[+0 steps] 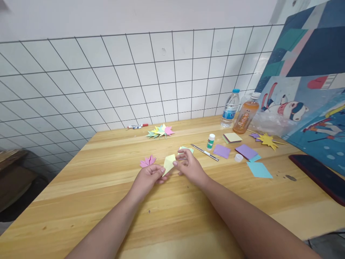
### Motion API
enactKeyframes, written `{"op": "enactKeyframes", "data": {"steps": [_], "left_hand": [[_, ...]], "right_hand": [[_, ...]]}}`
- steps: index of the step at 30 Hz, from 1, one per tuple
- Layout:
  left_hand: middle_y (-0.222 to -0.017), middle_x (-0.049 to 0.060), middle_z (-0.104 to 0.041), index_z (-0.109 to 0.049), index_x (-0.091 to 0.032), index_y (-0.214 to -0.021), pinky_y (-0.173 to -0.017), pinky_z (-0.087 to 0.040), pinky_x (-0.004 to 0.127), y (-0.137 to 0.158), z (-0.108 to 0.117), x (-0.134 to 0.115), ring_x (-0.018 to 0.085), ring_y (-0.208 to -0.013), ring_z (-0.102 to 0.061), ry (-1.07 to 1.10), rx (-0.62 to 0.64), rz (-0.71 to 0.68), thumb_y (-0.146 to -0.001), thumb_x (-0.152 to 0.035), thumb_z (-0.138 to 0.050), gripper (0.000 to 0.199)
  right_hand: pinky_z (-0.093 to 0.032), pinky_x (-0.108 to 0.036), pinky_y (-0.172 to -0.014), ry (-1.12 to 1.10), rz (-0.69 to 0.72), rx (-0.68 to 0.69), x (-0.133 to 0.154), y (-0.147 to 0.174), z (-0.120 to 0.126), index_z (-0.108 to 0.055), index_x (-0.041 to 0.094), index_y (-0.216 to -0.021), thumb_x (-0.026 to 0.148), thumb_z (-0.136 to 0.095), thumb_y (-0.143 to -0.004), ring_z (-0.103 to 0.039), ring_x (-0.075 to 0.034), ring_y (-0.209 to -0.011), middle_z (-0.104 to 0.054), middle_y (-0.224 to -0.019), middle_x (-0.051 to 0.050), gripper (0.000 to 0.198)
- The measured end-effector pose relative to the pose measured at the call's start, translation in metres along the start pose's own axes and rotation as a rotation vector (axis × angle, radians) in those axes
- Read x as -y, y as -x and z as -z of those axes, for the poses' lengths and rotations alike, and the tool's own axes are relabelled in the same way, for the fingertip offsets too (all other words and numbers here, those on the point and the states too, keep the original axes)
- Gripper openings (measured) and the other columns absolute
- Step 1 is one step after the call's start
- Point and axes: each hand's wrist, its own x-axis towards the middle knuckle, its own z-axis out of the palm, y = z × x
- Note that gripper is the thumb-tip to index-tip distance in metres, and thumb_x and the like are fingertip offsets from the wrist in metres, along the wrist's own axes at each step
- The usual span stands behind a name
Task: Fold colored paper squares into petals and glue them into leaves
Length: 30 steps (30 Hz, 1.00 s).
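A pale yellow folded paper is held up over the wooden table between my two hands. My left hand pinches its lower left corner between thumb and fingers. On the right edge, the thumb and fingertips of my right hand grip the same paper. Just behind my left hand lies a pink folded paper piece with several points. Light green and yellow paper rests behind my right hand and is partly hidden by it.
Beyond the hands sit a pile of colourful paper leaves and markers. To the right are a craft knife, glue stick, purple paper, blue sheet, water bottle, orange drink bottle and phone.
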Motion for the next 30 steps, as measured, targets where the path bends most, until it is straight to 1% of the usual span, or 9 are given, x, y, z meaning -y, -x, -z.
{"op": "enactKeyframes", "data": {"steps": [2,4,5,9,12,14,20,24,30], "left_hand": [[-0.072,0.007,-0.071,-0.065,-0.013,-0.073,-0.062,-0.050,0.029,-0.0007,-0.0001,-0.0011,0.019,-0.067,-0.065,0.038,-0.035,-0.010,-0.059,-0.048,-0.073,0.038],[-0.073,0.007,-0.071,-0.065,-0.014,-0.072,-0.062,-0.051,0.029,-0.0005,-0.0015,-0.0008,0.020,-0.068,-0.066,0.044,-0.027,-0.006,-0.058,-0.047,-0.074,0.037],[-0.072,0.007,-0.071,-0.064,-0.014,-0.072,-0.063,-0.051,0.030,-0.0002,-0.0027,-0.0001,0.020,-0.068,-0.066,0.041,-0.013,-0.005,-0.059,-0.047,-0.074,0.037],[-0.072,0.006,-0.071,-0.062,-0.015,-0.073,-0.064,-0.051,0.029,0.0006,-0.0067,0.0043,0.019,-0.071,-0.067,0.025,0.042,-0.016,-0.062,-0.048,-0.072,0.036],[-0.076,0.007,-0.072,-0.062,-0.014,-0.075,-0.066,-0.051,0.028,0.0001,-0.0067,0.0069,0.018,-0.073,-0.067,-0.017,0.096,0.005,-0.066,-0.049,-0.068,0.036],[-0.077,0.008,-0.073,-0.064,-0.014,-0.078,-0.067,-0.051,0.028,-0.0007,-0.0058,0.0079,0.018,-0.073,-0.067,-0.062,0.142,0.012,-0.069,-0.049,-0.066,0.036],[-0.080,0.010,-0.073,-0.069,-0.013,-0.085,-0.068,-0.050,0.028,-0.0013,-0.0020,0.0069,0.017,-0.071,-0.066,-0.098,0.201,0.048,-0.073,-0.049,-0.062,0.038],[-0.077,0.009,-0.073,-0.070,-0.013,-0.081,-0.065,-0.048,0.025,0.0001,0.0001,0.0038,0.015,-0.067,-0.065,-0.067,0.231,0.076,-0.071,-0.048,-0.065,0.036],[-0.074,0.009,-0.073,-0.071,-0.013,-0.078,-0.063,-0.047,0.024,-0.0010,-0.0003,0.0030,0.014,-0.065,-0.064,-0.044,0.218,0.088,-0.069,-0.046,-0.067,0.034]], "right_hand": [[-0.051,-0.025,-0.053,-0.100,-0.124,0.134,0.0002,-0.0007,-0.0002,-0.052,0.020,-0.108,0.041,-0.064,-0.070,-0.060,-0.014,-0.073,-0.059,-0.103,-0.007,0.045],[-0.049,-0.022,-0.052,-0.150,-0.152,0.244,0.0002,-0.0007,-0.0014,-0.059,0.017,-0.097,0.040,-0.066,-0.069,-0.061,-0.016,-0.078,-0.062,-0.094,-0.006,0.037],[-0.048,-0.020,-0.051,-0.164,-0.147,0.261,0.0001,-0.0005,-0.0021,-0.062,0.016,-0.093,0.040,-0.066,-0.069,-0.061,-0.017,-0.079,-0.064,-0.089,-0.006,0.034],[-0.045,-0.018,-0.046,-0.171,-0.153,0.206,-0.0013,-0.0006,-0.0050,-0.066,0.014,-0.084,0.040,-0.068,-0.066,-0.059,-0.014,-0.068,-0.065,-0.076,-0.005,0.031],[-0.045,-0.019,-0.044,-0.158,-0.152,0.166,-0.0037,-0.0021,-0.0057,-0.066,0.013,-0.080,0.039,-0.068,-0.066,-0.051,-0.010,-0.054,-0.061,-0.065,-0.001,0.029],[-0.045,-0.020,-0.043,-0.161,-0.154,0.147,-0.0050,-0.0030,-0.0057,-0.065,0.013,-0.079,0.038,-0.068,-0.066,-0.047,-0.008,-0.050,-0.057,-0.060,0.001,0.028],[-0.049,-0.021,-0.045,-0.159,-0.187,0.128,-0.0034,-0.0029,-0.0059,-0.063,0.013,-0.073,0.032,-0.065,-0.070,-0.047,-0.008,-0.048,-0.053,-0.055,0.002,0.020],[-0.051,-0.022,-0.048,-0.155,-0.215,0.112,-0.0016,-0.0029,-0.0069,-0.063,0.014,-0.072,0.031,-0.066,-0.071,-0.049,-0.008,-0.048,-0.053,-0.054,0.003,0.017],[-0.052,-0.023,-0.050,-0.123,-0.230,0.103,-0.0014,-0.0026,-0.0082,-0.061,0.013,-0.072,0.026,-0.059,-0.077,-0.051,-0.008,-0.047,-0.051,-0.049,0.004,0.014]]}}
